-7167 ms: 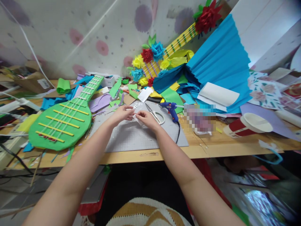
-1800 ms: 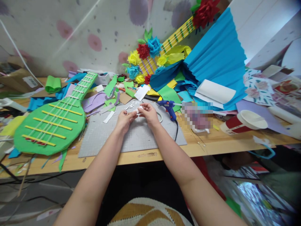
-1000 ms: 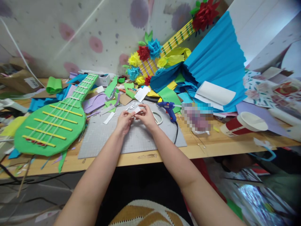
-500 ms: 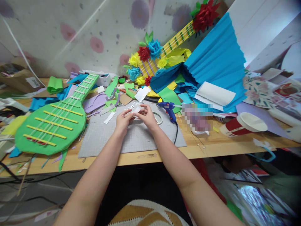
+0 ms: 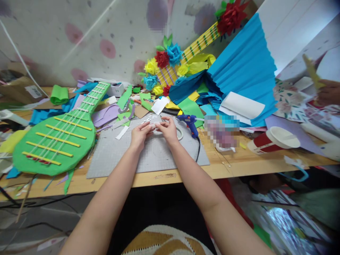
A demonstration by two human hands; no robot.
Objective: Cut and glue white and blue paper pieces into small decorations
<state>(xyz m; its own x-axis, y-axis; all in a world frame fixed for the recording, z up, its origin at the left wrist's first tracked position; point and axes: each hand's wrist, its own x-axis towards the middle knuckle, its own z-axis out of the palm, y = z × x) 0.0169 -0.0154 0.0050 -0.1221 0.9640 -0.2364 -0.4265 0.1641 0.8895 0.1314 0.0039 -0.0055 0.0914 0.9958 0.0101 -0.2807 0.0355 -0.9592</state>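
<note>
My left hand (image 5: 140,134) and my right hand (image 5: 168,130) meet over a grey cutting mat (image 5: 111,159). Between their fingertips they pinch a small piece of white paper (image 5: 153,126), mostly covered by the fingers. Partly behind my right hand lies a roll of tape (image 5: 180,133). To the right of that hand rests a blue glue gun (image 5: 189,123), its black cord trailing down the mat. A white paper strip (image 5: 122,132) lies left of my left hand.
A green paper lute (image 5: 55,141) takes up the left side. Paper scraps (image 5: 106,115) cover the back, before a flower-trimmed yellow guitar (image 5: 170,74). Right are folded blue paper (image 5: 244,71) and a paper cup (image 5: 276,140). Another person's hand (image 5: 329,92) shows at the right edge.
The white paper between my fingers now shows less, with my fingertips folded closer over it. Another person's hand with a yellowish object has come in at the right edge.
</note>
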